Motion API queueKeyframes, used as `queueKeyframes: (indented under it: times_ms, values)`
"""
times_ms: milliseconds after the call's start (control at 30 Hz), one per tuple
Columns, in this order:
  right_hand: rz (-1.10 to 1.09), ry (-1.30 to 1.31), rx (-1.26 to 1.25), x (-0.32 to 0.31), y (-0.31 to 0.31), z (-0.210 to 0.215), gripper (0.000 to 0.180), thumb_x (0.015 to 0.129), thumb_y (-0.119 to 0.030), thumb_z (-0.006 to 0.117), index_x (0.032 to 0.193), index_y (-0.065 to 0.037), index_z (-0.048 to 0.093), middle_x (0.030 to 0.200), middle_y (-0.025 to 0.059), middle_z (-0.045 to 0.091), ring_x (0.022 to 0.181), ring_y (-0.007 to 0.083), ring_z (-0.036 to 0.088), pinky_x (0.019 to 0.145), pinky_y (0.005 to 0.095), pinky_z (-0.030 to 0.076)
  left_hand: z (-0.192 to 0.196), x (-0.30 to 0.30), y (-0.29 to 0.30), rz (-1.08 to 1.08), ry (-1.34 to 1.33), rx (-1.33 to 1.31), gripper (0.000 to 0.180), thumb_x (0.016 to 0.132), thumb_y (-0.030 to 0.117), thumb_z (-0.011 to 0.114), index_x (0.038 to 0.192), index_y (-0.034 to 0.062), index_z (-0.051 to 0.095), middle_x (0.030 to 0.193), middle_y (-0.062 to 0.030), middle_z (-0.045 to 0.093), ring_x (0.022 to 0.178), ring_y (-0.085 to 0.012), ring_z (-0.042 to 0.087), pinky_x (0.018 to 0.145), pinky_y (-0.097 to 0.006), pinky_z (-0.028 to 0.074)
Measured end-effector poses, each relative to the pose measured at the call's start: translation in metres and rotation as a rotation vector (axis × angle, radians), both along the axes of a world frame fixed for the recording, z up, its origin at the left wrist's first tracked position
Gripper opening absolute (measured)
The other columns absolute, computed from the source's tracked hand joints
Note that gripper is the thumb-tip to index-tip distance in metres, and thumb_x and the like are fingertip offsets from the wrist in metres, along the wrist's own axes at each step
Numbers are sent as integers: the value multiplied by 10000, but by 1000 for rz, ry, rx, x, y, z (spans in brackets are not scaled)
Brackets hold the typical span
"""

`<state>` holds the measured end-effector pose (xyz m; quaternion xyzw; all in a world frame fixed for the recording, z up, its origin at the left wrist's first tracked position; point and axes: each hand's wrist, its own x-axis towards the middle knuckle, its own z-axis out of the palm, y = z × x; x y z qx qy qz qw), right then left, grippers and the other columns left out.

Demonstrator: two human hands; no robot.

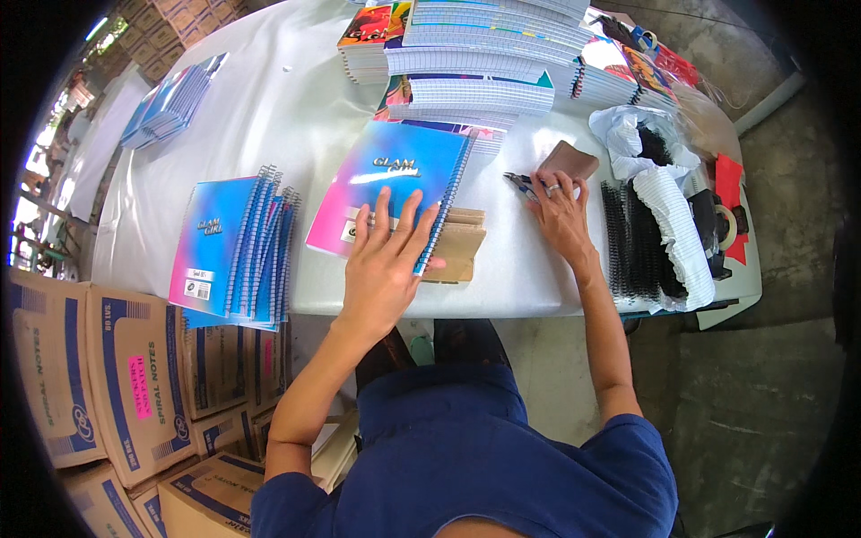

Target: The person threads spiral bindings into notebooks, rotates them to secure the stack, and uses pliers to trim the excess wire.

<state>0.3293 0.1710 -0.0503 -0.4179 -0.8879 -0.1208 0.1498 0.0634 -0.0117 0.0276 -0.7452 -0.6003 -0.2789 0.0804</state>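
A blue-and-pink spiral notebook [395,166] lies on the table in front of me, its wire binding along the right edge. My left hand [387,269] rests on its lower part, fingers spread and thumb beside the binding. Brown cardboard blocks [457,247] show partly from under that edge. To the right, my right hand [563,211] is closed around a pair of pliers [520,186], whose jaws point left. Just beyond those fingers is a flat brown piece [571,161], partly covered by the hand.
A stack of bound spiral notebooks [215,242] stands at the left table edge, another pile [175,103] farther back. Thick unbound page stacks [484,54] fill the far middle. Black binding coils [632,242] in white paper and a tape roll [725,228] lie right. Cardboard boxes [139,377] stand lower left.
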Motion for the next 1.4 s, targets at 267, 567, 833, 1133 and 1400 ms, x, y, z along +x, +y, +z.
queueKeyframes:
  times_ms: [267,567,833,1133,1400]
  values:
    - [235,58,-15,-1,0,2,432,888,-167,595,1311,-111,529,1175,106,541,1129,269,501,970,466,357,2,6,1,81,91,15,641,822,266,680,1402,115,454,1431,-91,460,1317,-428,380,1055,-540,328]
    - [426,615,-373,-50,-110,88,339,827,-98,683,1159,-90,611,1019,140,577,857,308,613,723,381,520,-1,7,3,129,24,14,707,780,216,724,1414,105,430,1425,-90,470,1307,-431,400,1049,-541,339]
    - [467,485,-324,-70,-132,97,380,843,-174,681,1214,-137,607,1017,101,543,880,271,580,772,403,486,6,8,4,129,63,7,671,740,169,751,1352,80,488,1390,-87,500,1258,-432,445,1020,-550,356]
    - [515,479,-340,-71,-127,97,311,931,-212,591,1214,-82,589,886,130,573,728,262,619,644,377,506,2,6,7,132,3,31,723,725,37,716,1396,84,449,1412,-90,487,1273,-444,436,1039,-549,352]
    - [391,704,-1654,-86,-107,112,299,1005,-240,489,1137,9,588,826,67,604,717,136,598,631,288,489,14,-14,0,114,26,-2,666,760,29,687,1385,109,470,1383,-72,520,1270,-404,455,1038,-553,348]
